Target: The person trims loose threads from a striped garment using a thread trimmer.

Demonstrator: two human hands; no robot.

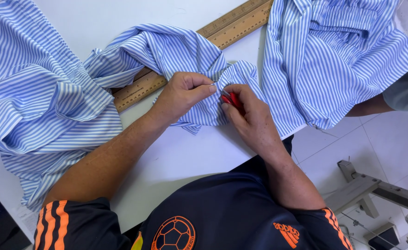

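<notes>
A blue-and-white striped garment (pixel 176 51) lies bunched across a white table (pixel 185 153). My left hand (pixel 183 92) pinches a fold of the striped cloth between thumb and forefinger. Right beside it, my right hand (pixel 248 113) grips a small red-handled cutting tool (pixel 231 99), its metal tip touching the cloth next to my left fingertips. The rest of the tool is hidden in my fist.
A long wooden ruler (pixel 231 23) runs diagonally under the cloth. More striped fabric (pixel 33 92) is heaped at the left and hangs off the table's right edge (pixel 338 60). Another person's arm (pixel 375 105) shows at the right. A metal machine stand (pixel 375 190) sits on the tiled floor.
</notes>
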